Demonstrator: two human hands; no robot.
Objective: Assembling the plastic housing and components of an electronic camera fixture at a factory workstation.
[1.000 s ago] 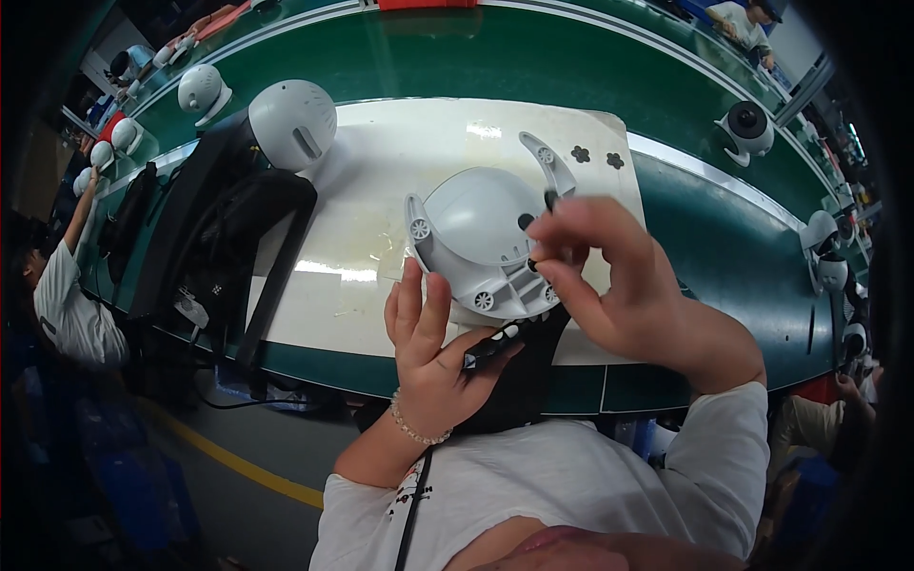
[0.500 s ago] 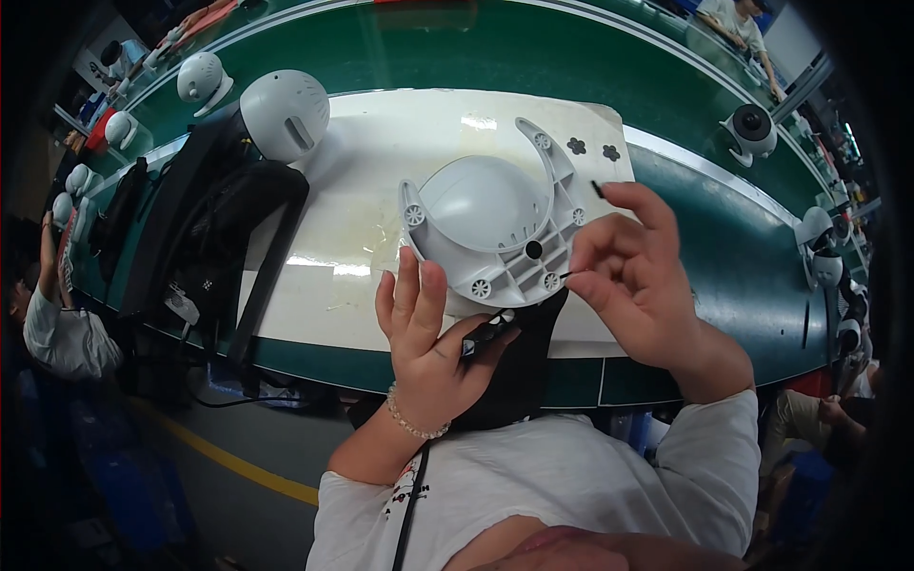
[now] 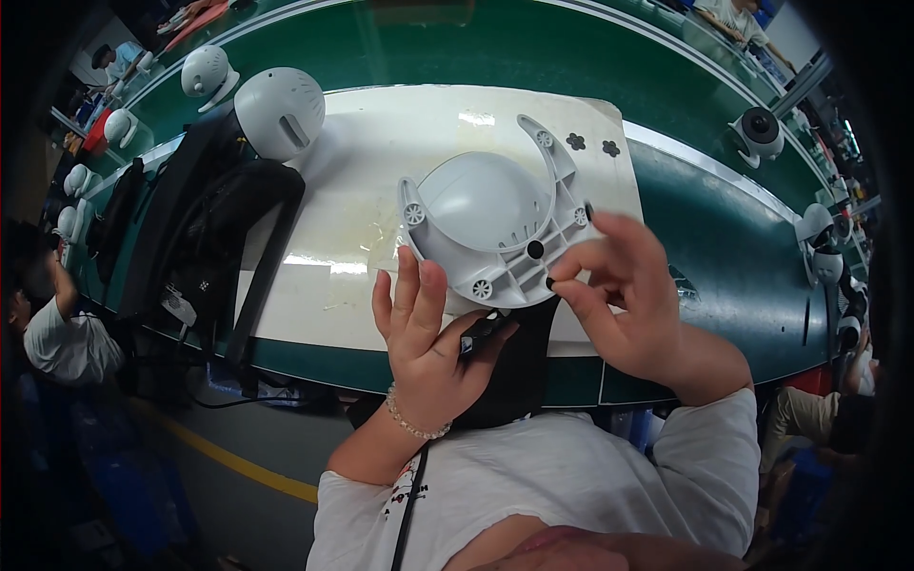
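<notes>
A white plastic camera housing (image 3: pixel 484 202), with a domed ball in a curved, ribbed base, lies in front of me with its round sockets facing up. My left hand (image 3: pixel 424 328) rests at its near left edge, fingers upright, while a small dark glossy piece (image 3: pixel 481 328) is held by the thumb. My right hand (image 3: pixel 624 295) pinches a small round black pad (image 3: pixel 550 284) at the socket on the near right of the base. Another black bit (image 3: pixel 589 208) sits on a raised fingertip. One black pad (image 3: pixel 535 249) is on the base beside the dome.
The housing lies on a white board (image 3: pixel 362 190) with two dark flower shapes (image 3: pixel 576 142) at its far right. Left stands another white camera ball (image 3: pixel 281 112) by black equipment (image 3: pixel 200 209). A green conveyor (image 3: pixel 428 52) runs behind, carrying more cameras (image 3: pixel 759 135). Other people sit around.
My right thumb and finger have moved slightly left, bringing the pinched pad onto the near right socket. The raised finger has lowered toward the base. My left hand is nearly still.
</notes>
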